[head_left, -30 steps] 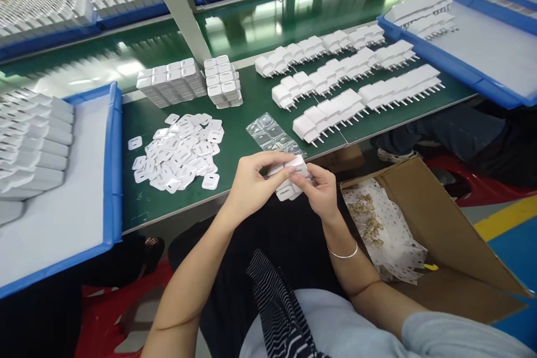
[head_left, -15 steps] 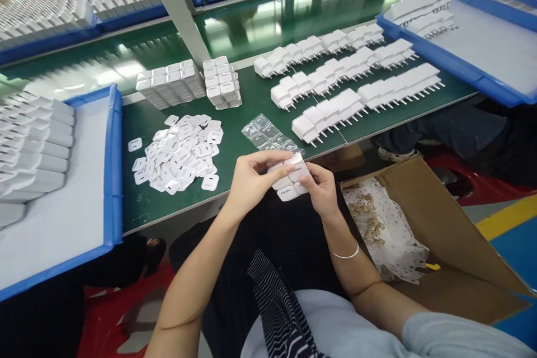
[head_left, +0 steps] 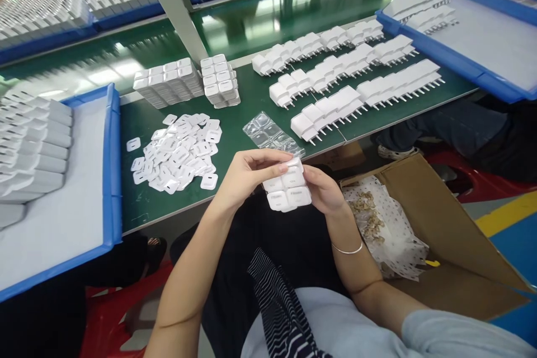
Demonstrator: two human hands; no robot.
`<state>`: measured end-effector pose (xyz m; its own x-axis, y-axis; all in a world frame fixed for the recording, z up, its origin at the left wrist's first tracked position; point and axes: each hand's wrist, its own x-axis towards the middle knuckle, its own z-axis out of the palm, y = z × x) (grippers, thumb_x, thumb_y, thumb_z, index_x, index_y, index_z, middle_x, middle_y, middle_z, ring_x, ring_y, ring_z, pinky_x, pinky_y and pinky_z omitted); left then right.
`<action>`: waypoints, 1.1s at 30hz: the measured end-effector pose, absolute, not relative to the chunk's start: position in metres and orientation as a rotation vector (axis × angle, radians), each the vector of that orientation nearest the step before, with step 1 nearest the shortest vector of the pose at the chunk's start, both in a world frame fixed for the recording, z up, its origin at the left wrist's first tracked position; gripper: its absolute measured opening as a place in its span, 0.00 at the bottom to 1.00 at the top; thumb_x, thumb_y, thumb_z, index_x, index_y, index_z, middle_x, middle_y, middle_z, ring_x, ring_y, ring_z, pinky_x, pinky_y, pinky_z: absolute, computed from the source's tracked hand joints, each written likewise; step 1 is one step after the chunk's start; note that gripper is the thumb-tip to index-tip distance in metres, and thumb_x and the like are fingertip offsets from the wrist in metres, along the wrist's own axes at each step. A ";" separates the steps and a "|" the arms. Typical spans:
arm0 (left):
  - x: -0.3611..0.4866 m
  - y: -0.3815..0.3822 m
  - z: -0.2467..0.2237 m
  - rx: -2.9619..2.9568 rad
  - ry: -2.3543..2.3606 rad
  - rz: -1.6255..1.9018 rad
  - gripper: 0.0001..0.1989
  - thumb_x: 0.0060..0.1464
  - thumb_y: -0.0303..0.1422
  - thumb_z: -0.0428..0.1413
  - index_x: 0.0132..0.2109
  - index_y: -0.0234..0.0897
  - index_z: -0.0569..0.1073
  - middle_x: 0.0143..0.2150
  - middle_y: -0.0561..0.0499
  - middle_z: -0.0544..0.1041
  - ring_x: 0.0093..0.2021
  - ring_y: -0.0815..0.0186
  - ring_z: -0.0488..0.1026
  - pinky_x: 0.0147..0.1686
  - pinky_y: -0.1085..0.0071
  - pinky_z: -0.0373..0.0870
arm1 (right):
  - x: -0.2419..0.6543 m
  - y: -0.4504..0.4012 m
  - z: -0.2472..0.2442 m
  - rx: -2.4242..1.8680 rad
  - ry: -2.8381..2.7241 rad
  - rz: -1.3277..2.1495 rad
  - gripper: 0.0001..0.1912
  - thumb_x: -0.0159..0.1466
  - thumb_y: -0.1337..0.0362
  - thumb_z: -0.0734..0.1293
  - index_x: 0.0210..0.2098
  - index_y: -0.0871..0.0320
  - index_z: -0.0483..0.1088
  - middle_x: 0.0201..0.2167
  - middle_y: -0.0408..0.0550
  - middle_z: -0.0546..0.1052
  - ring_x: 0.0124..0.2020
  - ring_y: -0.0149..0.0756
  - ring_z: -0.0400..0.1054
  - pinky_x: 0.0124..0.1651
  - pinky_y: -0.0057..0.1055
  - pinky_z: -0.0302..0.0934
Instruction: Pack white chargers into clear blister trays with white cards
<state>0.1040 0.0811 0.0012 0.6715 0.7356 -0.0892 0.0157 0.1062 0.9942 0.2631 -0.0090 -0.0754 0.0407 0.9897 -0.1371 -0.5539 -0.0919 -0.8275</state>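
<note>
Between my hands, just off the bench's front edge, is a block of white square covers [head_left: 288, 190] in a grid, faces toward me. My left hand [head_left: 247, 176] grips its upper left side, thumb laid across the face. On its right edge, the fingers of my right hand [head_left: 325, 187] are closed. Behind it a clear plastic blister sheet [head_left: 268, 130] lies on the bench. To the left spreads a loose pile of small white covers with slots [head_left: 180, 151]. Stacked grids of the same covers [head_left: 168, 81] stand behind the pile, with another stack [head_left: 220, 81] beside them.
Rows of white plug adapters [head_left: 327, 114] line the green bench [head_left: 247, 179] on the right. Blue trays flank it, one at left [head_left: 109, 179] and one at right [head_left: 444, 50]. A cardboard box [head_left: 453, 224] with plastic scraps stands below on the right. A metal post [head_left: 176, 5] rises behind the stacks.
The block has come slightly down toward me and turned so more of its face shows. My right hand has shifted a little to the right along its edge.
</note>
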 end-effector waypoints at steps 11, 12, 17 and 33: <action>0.105 0.079 0.000 1.339 0.714 0.606 0.09 0.49 0.33 0.68 0.40 0.39 0.84 0.44 0.48 0.84 0.44 0.63 0.80 0.44 0.73 0.76 | 0.258 -0.011 -0.075 -0.854 -0.684 1.310 0.17 0.53 0.47 0.78 0.34 0.52 0.81 0.29 0.43 0.78 0.31 0.35 0.69 0.35 0.28 0.64; 0.104 0.079 -0.001 1.334 0.715 0.603 0.09 0.49 0.33 0.68 0.40 0.39 0.84 0.43 0.48 0.84 0.44 0.63 0.80 0.44 0.73 0.76 | 0.257 -0.010 -0.075 -0.852 -0.669 1.328 0.18 0.53 0.47 0.78 0.34 0.52 0.81 0.29 0.44 0.78 0.31 0.36 0.69 0.35 0.28 0.65; 0.105 0.077 -0.001 1.293 0.710 0.637 0.07 0.49 0.33 0.68 0.38 0.38 0.84 0.44 0.47 0.84 0.45 0.63 0.80 0.44 0.73 0.76 | 0.252 -0.008 -0.077 -0.903 -0.719 1.237 0.17 0.56 0.46 0.76 0.32 0.54 0.79 0.27 0.44 0.77 0.29 0.36 0.69 0.33 0.29 0.65; 0.124 0.065 -0.011 1.559 0.837 0.994 0.07 0.52 0.33 0.67 0.39 0.39 0.84 0.43 0.47 0.83 0.46 0.61 0.80 0.49 0.66 0.76 | 0.256 -0.011 -0.070 -0.969 -0.754 1.082 0.19 0.67 0.48 0.64 0.47 0.54 0.74 0.37 0.46 0.80 0.36 0.41 0.74 0.38 0.34 0.68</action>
